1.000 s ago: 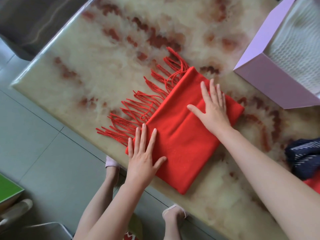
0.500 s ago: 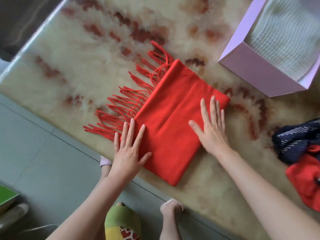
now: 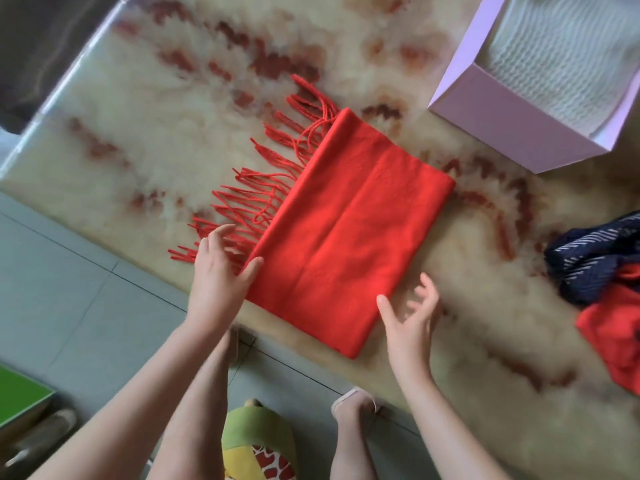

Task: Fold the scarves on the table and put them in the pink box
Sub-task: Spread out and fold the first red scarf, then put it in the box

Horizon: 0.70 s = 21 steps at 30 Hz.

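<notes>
Wide open surface (image 3: 156, 126) lay left of and beyond the red scarf (image 3: 349, 230) and its fringe (image 3: 270, 188) — plenty of room there. A bare strip ran between the scarf and the pink box (image 3: 512, 133), whose near wall rose as the barrier, a white knit (image 3: 561, 53) lying inside. Right side — a heap of dark striped cloth (image 3: 595, 258) and red cloth (image 3: 616, 337) crowded the edge, well apart from the scarf.

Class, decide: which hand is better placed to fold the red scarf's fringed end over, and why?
Left. The left hand is over the fringe of the red scarf; the right hand is by the opposite, plain edge.
</notes>
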Motion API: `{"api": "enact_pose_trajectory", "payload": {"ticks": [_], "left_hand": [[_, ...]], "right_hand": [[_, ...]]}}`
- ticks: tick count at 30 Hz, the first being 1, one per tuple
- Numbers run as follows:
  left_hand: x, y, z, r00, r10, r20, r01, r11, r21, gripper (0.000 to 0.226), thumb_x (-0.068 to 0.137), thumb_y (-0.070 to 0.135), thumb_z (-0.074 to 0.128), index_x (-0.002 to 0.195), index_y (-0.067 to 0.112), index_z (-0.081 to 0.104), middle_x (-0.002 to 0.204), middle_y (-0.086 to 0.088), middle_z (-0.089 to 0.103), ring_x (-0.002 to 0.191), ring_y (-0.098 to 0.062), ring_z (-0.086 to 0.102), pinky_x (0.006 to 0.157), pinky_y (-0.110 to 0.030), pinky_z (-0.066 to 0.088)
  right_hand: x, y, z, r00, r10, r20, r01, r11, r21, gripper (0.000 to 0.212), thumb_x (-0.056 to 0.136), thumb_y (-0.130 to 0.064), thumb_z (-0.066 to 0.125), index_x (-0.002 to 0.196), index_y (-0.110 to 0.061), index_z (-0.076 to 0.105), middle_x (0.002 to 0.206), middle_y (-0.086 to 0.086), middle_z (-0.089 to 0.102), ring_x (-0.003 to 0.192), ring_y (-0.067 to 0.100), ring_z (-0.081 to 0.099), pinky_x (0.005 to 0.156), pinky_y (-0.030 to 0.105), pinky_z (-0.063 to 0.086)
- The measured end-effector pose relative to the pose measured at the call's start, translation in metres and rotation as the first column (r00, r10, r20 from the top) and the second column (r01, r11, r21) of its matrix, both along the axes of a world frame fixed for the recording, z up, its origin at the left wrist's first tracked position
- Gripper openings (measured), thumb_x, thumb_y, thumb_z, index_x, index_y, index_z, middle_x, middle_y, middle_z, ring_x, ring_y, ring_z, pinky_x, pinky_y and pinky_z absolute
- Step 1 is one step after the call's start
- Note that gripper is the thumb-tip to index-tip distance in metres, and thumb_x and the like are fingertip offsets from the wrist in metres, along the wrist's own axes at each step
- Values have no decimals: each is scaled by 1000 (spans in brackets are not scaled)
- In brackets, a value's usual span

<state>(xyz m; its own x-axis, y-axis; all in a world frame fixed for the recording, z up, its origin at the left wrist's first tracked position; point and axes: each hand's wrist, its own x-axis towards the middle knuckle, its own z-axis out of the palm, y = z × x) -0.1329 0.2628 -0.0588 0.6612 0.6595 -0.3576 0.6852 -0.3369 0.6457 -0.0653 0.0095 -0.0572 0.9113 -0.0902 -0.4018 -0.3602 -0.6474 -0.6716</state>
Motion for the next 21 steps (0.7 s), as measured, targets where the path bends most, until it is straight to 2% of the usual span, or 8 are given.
{"api": "enact_pose_trajectory", "payload": {"ticks": [2,4,6,9,13,16,19,21], "left_hand": [[1,10,2,998,-28,-61,25,998,-51,59,76,30,76,124,18,44,101,-2,62,105,-23,56,95,-38,45],[4,13,6,974,-140,-179,132,990,-56,59,76,34,76,122,18,43,84,4,64,94,-24,60,81,-35,45],[9,10,10,951,-186,-246,165,981,-105,58,75,34,76,120,18,43,77,4,63,86,-24,60,72,-31,42],[15,8,12,961,-163,-224,125,977,-174,54,73,25,79,114,18,45,70,4,57,74,-20,57,66,-29,38],[15,11,12,993,-65,-95,30,945,-327,59,72,13,79,116,25,42,71,2,53,67,-16,54,70,-35,46],[9,11,18,999,-31,-29,17,922,-388,64,74,10,78,123,27,40,79,3,52,75,-16,55,73,-38,50],[6,14,27,998,-36,57,57,899,-435,62,76,5,75,122,31,42,97,1,55,90,-21,59,76,-28,49],[8,16,36,993,-44,109,88,895,-436,58,77,6,74,117,37,45,107,0,56,87,-23,60,76,-26,49]], "right_hand": [[-25,2,8,966,-178,-187,196,977,87,59,82,-19,72,129,-17,38,105,8,57,91,22,55,81,31,46],[-45,7,8,905,-259,-336,310,944,108,44,80,-24,74,116,-18,48,89,2,63,78,16,59,70,24,45],[-56,11,4,888,-270,-371,330,938,108,29,78,-24,76,99,-14,58,83,-2,65,75,14,61,67,22,45],[-61,17,3,893,-285,-349,350,926,139,15,78,-18,76,83,-11,64,77,0,69,71,15,59,62,19,44],[-60,15,13,894,-292,-340,387,885,259,15,81,-10,72,86,-13,58,75,-1,70,67,9,60,63,18,46],[-61,12,23,893,-276,-357,402,845,353,32,83,-1,67,97,-22,48,79,2,73,69,6,65,68,15,50],[-57,7,37,910,-234,-341,369,834,411,46,84,3,65,112,-29,47,87,1,75,78,8,68,76,22,52],[-53,4,46,921,-202,-333,341,832,438,40,83,0,66,112,-28,60,88,-2,74,80,10,65,82,35,52]]}}
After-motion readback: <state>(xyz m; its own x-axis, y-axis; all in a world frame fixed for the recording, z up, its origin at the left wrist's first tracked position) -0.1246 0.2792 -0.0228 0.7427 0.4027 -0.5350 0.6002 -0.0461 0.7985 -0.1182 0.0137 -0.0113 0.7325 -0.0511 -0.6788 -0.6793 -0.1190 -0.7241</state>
